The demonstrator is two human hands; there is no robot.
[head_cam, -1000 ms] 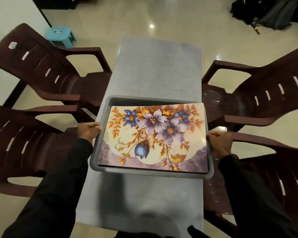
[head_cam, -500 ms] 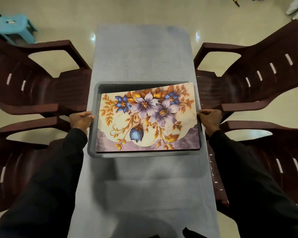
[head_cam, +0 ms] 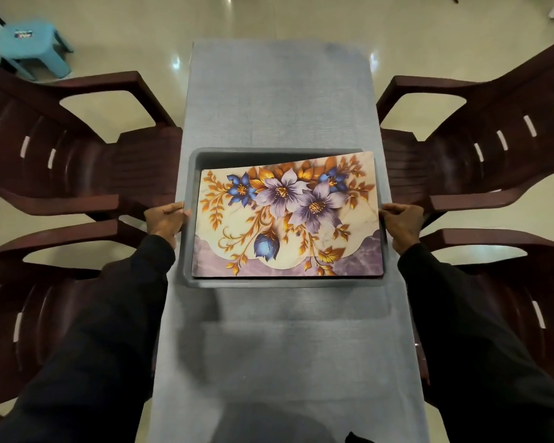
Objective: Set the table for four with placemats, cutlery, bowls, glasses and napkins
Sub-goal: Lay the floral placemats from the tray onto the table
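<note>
Grey plastic tray [head_cam: 282, 284] was at mid-frame over the table [head_cam: 279, 91], floral placemat [head_cam: 288, 219] inside it. Our left hand [head_cam: 165, 219] and right hand [head_cam: 402, 222] gripped its side rims; we judged it best set down level, both sides together.

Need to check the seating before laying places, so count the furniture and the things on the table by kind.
Chairs: 4
Table: 1
Stool: 1
Tray: 1
Placemat: 1 in view; any beneath are hidden
Total: 8
</note>
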